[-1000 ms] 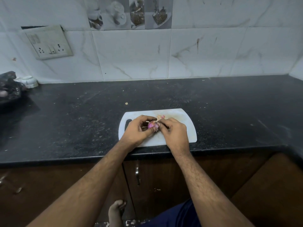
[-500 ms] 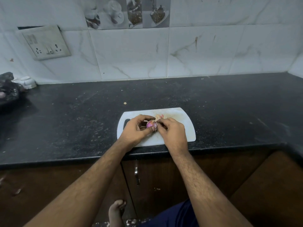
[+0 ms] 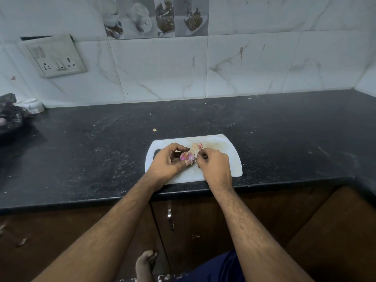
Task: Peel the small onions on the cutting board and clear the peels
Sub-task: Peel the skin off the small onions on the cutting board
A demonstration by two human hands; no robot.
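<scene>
Just below the middle of the frame a white board (image 3: 234, 159) lies on the black counter (image 3: 101, 155), close to its front edge. Both hands work over the board. The left hand (image 3: 168, 163) has its fingers and thumb closed around a small purple onion (image 3: 186, 156), holding it just above the board's centre. The right hand (image 3: 213, 165) sits right beside it, its fingertips pinched together on a scrap of skin (image 3: 195, 157) at the onion's right side; the pinch itself is partly hidden behind the knuckles. Behind the hands, toward the board's far edge, a little heap of pale peels (image 3: 196, 147) rests on the board, touching nothing else that I can make out. A crumb (image 3: 154, 130) lies on the counter a bit beyond the board's upper left corner. At the far left of the frame sits a dark bag (image 3: 10, 117), with a small white bowl (image 3: 33, 104) just behind it against the wall. A socket plate (image 3: 56, 55) hangs on the marble tiles in the upper left.
</scene>
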